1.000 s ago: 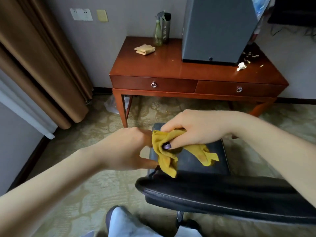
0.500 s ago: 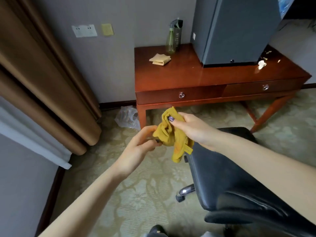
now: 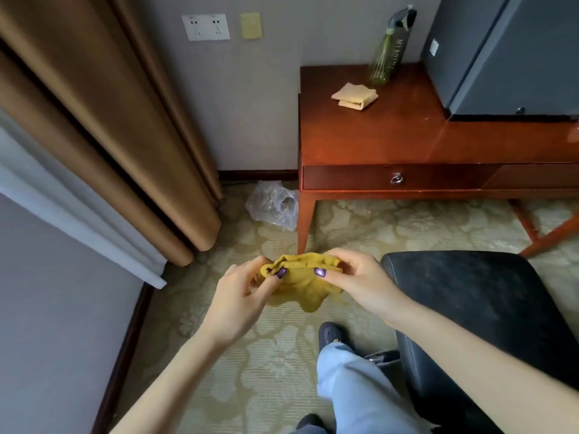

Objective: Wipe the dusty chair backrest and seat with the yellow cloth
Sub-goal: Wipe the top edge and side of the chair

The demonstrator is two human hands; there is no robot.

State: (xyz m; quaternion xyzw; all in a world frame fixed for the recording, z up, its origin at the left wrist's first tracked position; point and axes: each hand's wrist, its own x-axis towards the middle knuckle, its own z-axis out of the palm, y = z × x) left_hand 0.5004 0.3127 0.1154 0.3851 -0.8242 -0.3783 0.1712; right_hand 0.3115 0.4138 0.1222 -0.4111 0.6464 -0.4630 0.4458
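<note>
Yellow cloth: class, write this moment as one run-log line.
yellow cloth: bunched, in air | left hand: pinches cloth | right hand: pinches cloth | chair seat: dusty, not being wiped

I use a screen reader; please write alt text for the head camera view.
Left hand and right hand pinch a bunched yellow cloth above carpet, left of a black chair seat. Behind, a wooden desk holds a folded cloth and spray bottle; brown curtains hang at left.

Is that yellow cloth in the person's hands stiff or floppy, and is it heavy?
Probably floppy: the yellow cloth bunches in folds between the left hand and right hand, and its lower edge sags. Likely light, since fingertip pinches alone hold it up.
</note>
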